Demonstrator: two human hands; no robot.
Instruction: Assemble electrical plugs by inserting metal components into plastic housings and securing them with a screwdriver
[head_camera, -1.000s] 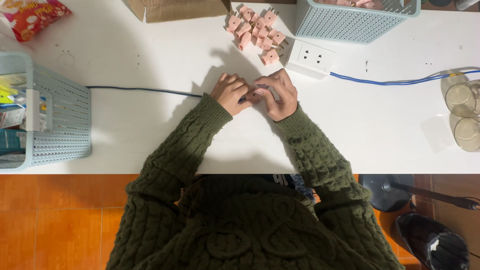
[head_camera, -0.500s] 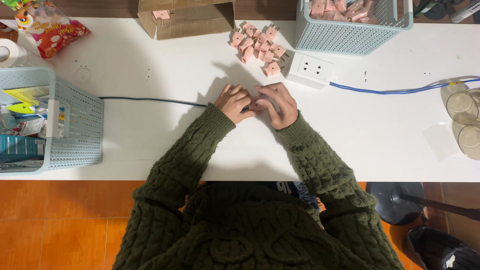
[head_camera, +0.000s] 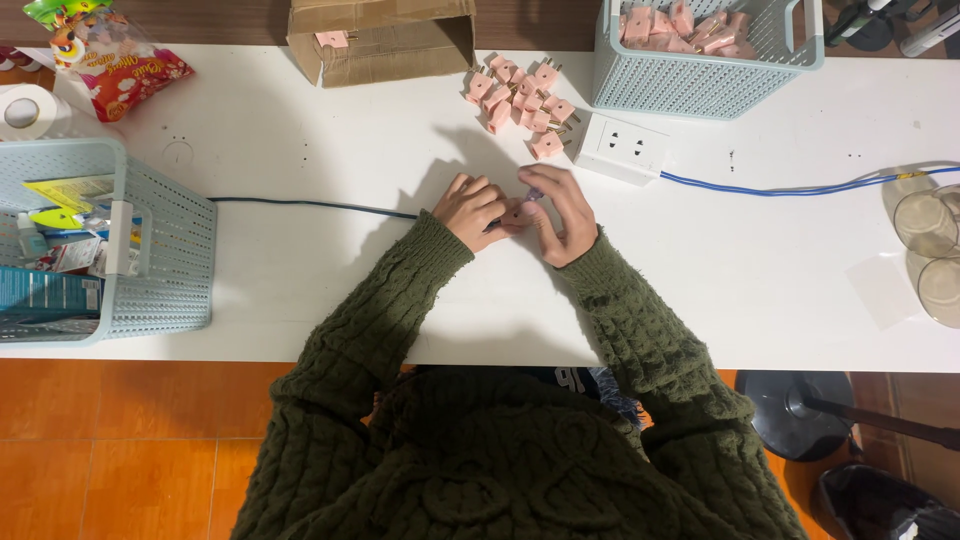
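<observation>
Since half a second ago your view has tilted down the table, so the cardboard box (head_camera: 385, 40) and the pile of pink plugs (head_camera: 520, 95) now sit lower in the frame and more of the far edge shows; your hands have stayed locked together at the same spot on the white table (head_camera: 300, 150).

Your left hand (head_camera: 474, 210) and your right hand (head_camera: 560, 220) meet just above the middle of the view, fingertips touching. Between them you pinch a small pink plug (head_camera: 518, 211), with your left fingers curled around its near side and your right fingers closed over it from the 3 o'clock side. Most of the piece is hidden, so only a sliver of pink shows. A dark cable (head_camera: 300, 204) runs in from 9 o'clock and ends under your left hand; whether that hand also holds it, you cannot tell from here.

At 12 o'clock from your hands lies the loose pile of plugs, and just beside it, toward 1 o'clock, a white socket block (head_camera: 625, 148) with a blue cable (head_camera: 780, 188) leading off to 3 o'clock. Beyond the socket block stands a pale blue basket (head_camera: 700, 85) holding more pink pieces. A second pale blue basket (head_camera: 160, 260) sits at 9 o'clock, well apart from your hands.
</observation>
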